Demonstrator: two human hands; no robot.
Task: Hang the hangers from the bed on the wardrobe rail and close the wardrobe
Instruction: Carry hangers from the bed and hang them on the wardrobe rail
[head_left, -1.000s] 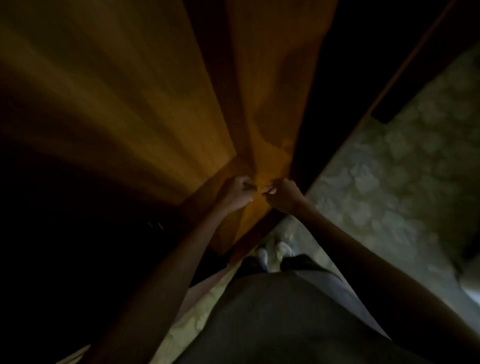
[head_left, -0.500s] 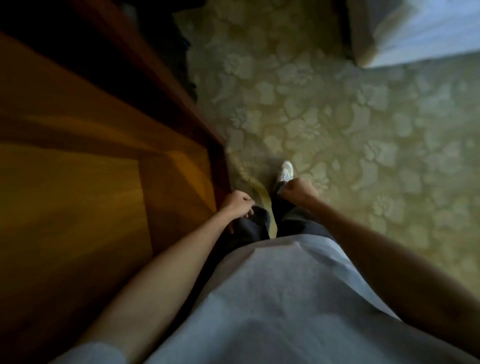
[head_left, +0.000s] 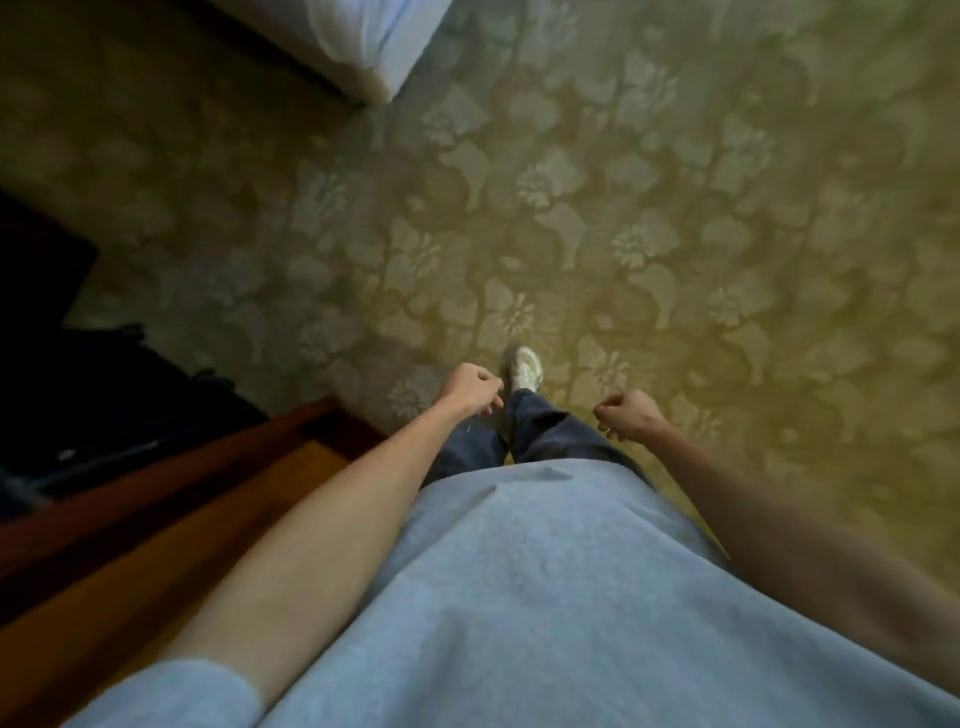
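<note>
Patterned olive-and-cream carpet (head_left: 649, 218) fills most of the head view, with the person standing on it and looking straight down. A wooden wardrobe panel (head_left: 171, 525) lies along the lower left, beside the left forearm; whether its doors are shut cannot be told from this angle, and the rail is out of sight. The bed (head_left: 374, 47) shows only as a white-sheeted corner at the top edge, ahead and slightly left, well apart from both hands. No hangers are visible anywhere, so it cannot be told whether any remain on the bed. The left hand (head_left: 470, 389) hangs in front of the trousers, fingers loosely curled inward, gripping nothing. The right hand (head_left: 631, 414) hangs on the other side at about the same height, likewise loosely curled and empty, touching nothing. One white shoe (head_left: 525, 370) shows between the hands, toe pointing toward the bed side. Judged from this layout, any further move toward the bed runs forward and left, with the left hand slightly nearer to the mattress corner than the right.
</note>
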